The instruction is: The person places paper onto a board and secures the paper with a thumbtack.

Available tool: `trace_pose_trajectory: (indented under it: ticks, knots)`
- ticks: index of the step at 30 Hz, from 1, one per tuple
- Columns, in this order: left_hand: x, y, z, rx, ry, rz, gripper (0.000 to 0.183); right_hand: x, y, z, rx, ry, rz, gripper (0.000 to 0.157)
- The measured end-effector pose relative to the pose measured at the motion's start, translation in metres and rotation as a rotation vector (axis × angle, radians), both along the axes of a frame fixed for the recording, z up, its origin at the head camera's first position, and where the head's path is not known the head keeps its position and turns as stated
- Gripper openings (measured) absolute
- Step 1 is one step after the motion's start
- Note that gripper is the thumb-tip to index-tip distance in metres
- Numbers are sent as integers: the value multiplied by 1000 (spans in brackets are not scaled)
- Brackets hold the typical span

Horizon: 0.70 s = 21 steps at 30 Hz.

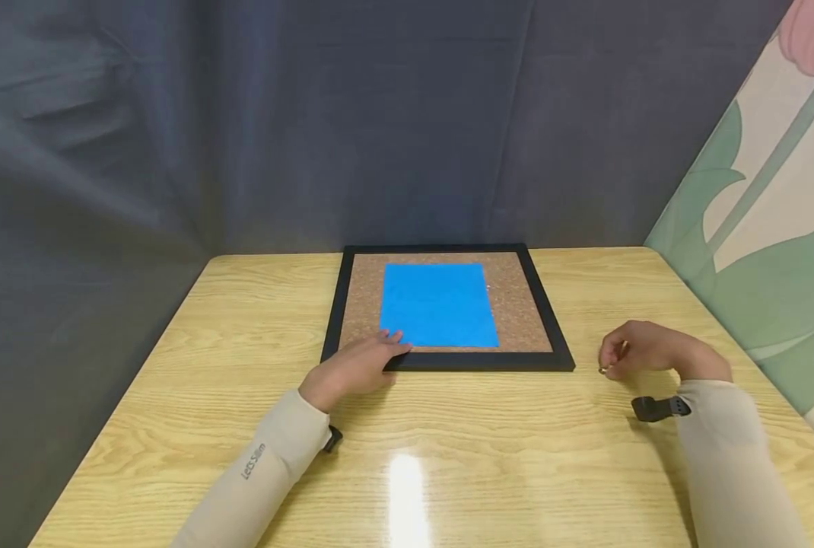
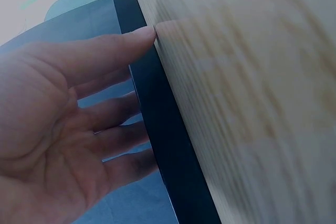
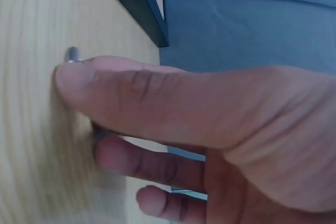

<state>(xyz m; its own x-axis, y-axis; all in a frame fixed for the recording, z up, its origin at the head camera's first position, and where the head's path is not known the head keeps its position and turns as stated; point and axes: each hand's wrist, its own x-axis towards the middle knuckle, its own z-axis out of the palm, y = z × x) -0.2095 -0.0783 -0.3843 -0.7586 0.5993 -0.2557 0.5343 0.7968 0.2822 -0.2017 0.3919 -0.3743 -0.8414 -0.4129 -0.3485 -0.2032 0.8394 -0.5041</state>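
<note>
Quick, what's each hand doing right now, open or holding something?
Left hand: open, resting on the rectangular black-framed cork board.
Right hand: closed, pinching a small, shiny metallic piece.

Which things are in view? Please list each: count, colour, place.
Table: 1, light wood, under board.
Board: 1, brown with black frame, on table.
Sheet: 1, blue, on board.
Speck: 1, whitish, on board, right of sheet.
Metal piece: 1, gold or grey by view, right of board.
Cloth: at least 1, dark blue-grey, behind and left.
Flower print: 1, pink, green, cream, at right.
Sleeves: 2, off-white, one each side.
Wrist devices: 2, black, at sleeve ends.
Left hand: 1, bare, touching board's near edge.
Right hand: 1, bare, holding metal piece.
</note>
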Motion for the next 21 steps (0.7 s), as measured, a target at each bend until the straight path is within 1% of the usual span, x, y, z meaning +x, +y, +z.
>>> trace_pose_trajectory:
  ticks: [9,14,18,21]
  knots:
    - [-1,-1,0,9,2,-2,63,-5,-4,-3,-10,4,2,15]
    - [-1,0,0,9,0,-4,63,-4,-3,-3,-42,-2,16,14]
    - [-3,0,-2,7,-4,7,63,-3,-5,-2,-46,-18,8,13]
    - [-3,0,-2,11,-5,14,63,-3,-5,-2,-48,-12,9,14]
